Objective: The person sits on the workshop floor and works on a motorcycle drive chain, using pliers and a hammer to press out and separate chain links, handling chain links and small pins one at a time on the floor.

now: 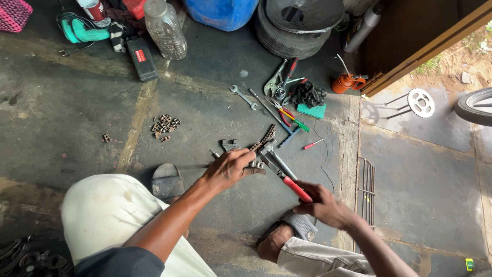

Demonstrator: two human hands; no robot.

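The left hand (230,168) is closed over the near end of a rusty chain (262,139), pinning it to the floor, and the right hand (324,205) grips the red handles of a pair of pliers (279,172) whose jaws reach up to the chain just beside the left fingers. The chain runs away from the left hand, up and to the right. Farther beyond lie a spanner (244,96), screwdrivers (292,119) and an orange oil can (346,82), with a heap of small chain links (165,125) off to the left.
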